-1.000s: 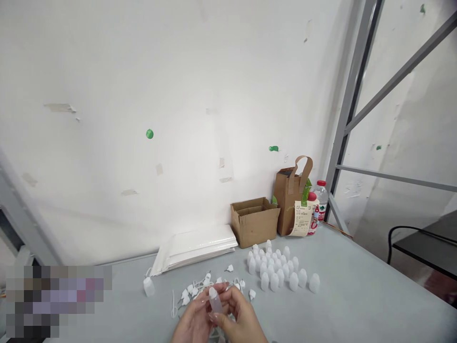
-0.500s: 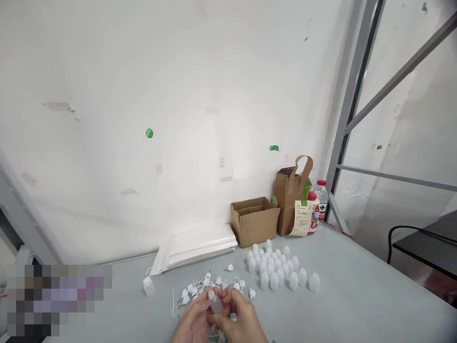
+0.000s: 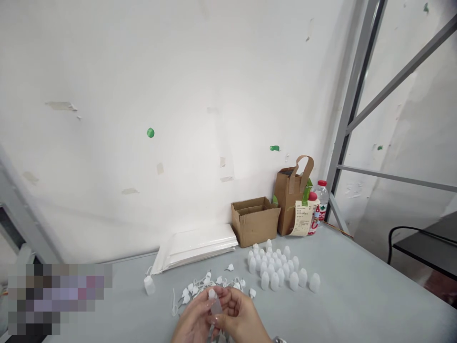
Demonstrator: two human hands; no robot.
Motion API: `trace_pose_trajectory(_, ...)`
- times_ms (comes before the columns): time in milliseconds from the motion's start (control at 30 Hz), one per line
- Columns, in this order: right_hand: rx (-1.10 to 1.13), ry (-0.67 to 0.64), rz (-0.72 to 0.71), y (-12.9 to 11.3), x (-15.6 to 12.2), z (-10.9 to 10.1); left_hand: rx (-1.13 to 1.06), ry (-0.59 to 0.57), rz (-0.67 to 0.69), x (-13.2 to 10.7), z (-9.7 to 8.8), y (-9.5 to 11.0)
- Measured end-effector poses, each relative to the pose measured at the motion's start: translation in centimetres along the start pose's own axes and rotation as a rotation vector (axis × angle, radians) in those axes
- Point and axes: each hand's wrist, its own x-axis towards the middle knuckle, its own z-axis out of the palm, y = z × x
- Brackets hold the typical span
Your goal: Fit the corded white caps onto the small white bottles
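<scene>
1. Clock places are read from the small cloudy plastic bottle (image 3: pixel 215 306), which is up off the table (image 3: pixel 357 290), between the 2 hands, tilted, with its white top toward 11 o'clock.
2. The left hand (image 3: pixel 193 318) is on its 8 o'clock side. Its fingers are closed around the bottle.
3. The right hand (image 3: pixel 243 315) is on the 4 o'clock side. Its thumb lies on the low end of the bottle. Its other fingers are bent and bunched close by; I cannot tell if they grip it too.
4. White pointed pieces (image 3: pixel 186 298) and thin white cords lie loose around the hands, from 10 to past 2 o'clock.
5. At 2 o'clock, a crowd of cloudy white bottles (image 3: pixel 274 281) stands upright.
6. Between 9 and 10 o'clock, 1 bottle with a white loop (image 3: pixel 149 286) is well apart.
7. Near 11 o'clock is a flat pile of shiny white packets (image 3: pixel 200 243).
8. At 1 o'clock are an open cardboard box (image 3: pixel 257 229) and a brown paper bag (image 3: pixel 284 205).
</scene>
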Motion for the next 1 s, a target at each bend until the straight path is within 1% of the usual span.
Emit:
trace_pose_trajectory(67, 0.058, -0.025, 0.01, -0.2, 0.0, 0.0, -0.01, 0.017, -0.011, 0.0, -0.1, 0.0)
trace_pose_trajectory(167, 0.103, -0.117, 0.03, -0.6, -0.2, -0.3, -0.033, 0.031, -0.022, 0.3, -0.5, -0.1)
trace_pose_trajectory(267, 0.121, -0.174, 0.057, -0.9, -0.2, -0.6, -0.037, 0.046, -0.035, 0.8, -1.0, -0.4)
trace_pose_trajectory(367, 0.174, -0.206, 0.063, -1.1, -0.1, -0.6, -0.026, 0.019, -0.033, 1.0, -1.5, -0.6)
trace_pose_trajectory(467, 0.194, -0.208, 0.056, -1.4, 0.1, -0.6, -0.02, -0.027, -0.02, 1.0, -1.9, -0.6)
trace_pose_trajectory(567, 0.127, -0.171, 0.039, -1.7, 0.2, -0.5, 0.001, -0.06, 0.024, 1.2, -2.1, -0.6)
trace_pose_trajectory(667, 0.051, -0.087, 0.011, -1.6, 0.2, -0.5, 0.052, -0.057, 0.11, 1.5, -2.2, -0.5)
trace_pose_trajectory(733, -0.028, -0.032, -0.032, -1.4, 0.1, -0.5, 0.088, -0.014, 0.175, 1.7, -2.1, -0.5)
trace_pose_trajectory(833, -0.235, 0.071, -0.132, -1.1, -0.2, -0.6, 0.177, 0.085, 0.26, 1.5, -1.9, -0.4)
trace_pose_trajectory(933, -0.417, 0.188, -0.232, -0.9, -0.4, -0.9, 0.285, 0.157, 0.292, 1.1, -1.4, -0.3)
trace_pose_trajectory(1000, -0.484, 0.222, -0.274, -0.8, -0.4, -1.0, 0.341, 0.176, 0.292, 0.7, -0.9, -0.2)
